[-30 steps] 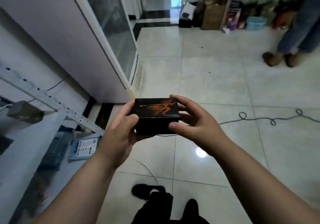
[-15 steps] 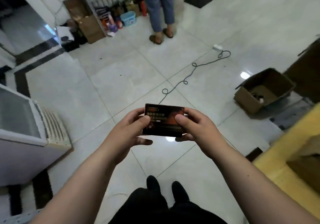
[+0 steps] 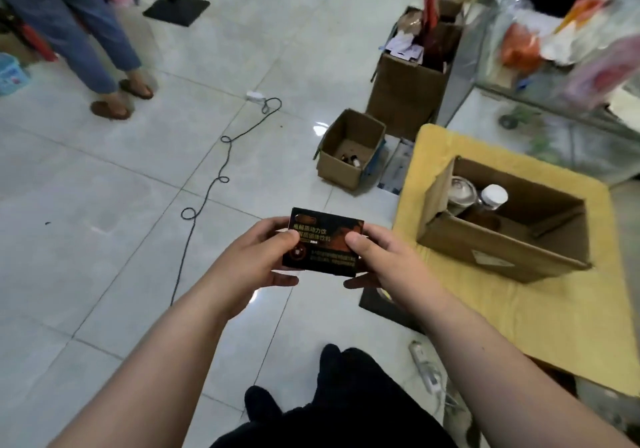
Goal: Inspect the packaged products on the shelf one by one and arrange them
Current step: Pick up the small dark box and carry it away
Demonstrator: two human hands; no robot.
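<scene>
Left hand [image 3: 256,260] is curled round the left end of the small black packet [image 3: 323,243], thumb laid over the printed face, and the right hand [image 3: 384,257] is clamped on the right end the same way, with fingers tucked underneath. So the packet is held up in the air right between the two hands, face tilted up to be read, long axis running straight from one hand to the other. Orange print can be seen on it but not really read from here. Looks like the inspecting bit is being done, placing not yet started. Off to the right of the right hand, near but apart, an open cardboard box [image 3: 502,240] is sat on a yellow surface [image 3: 519,309] with a couple of bottles [image 3: 493,196] inside. If that's where it's meant to go, the right hand is clearly the nearer one, and the packet would be carried sideways along its own long axis. No shelf can be picked out for sure, stuff further right is blurred
</scene>
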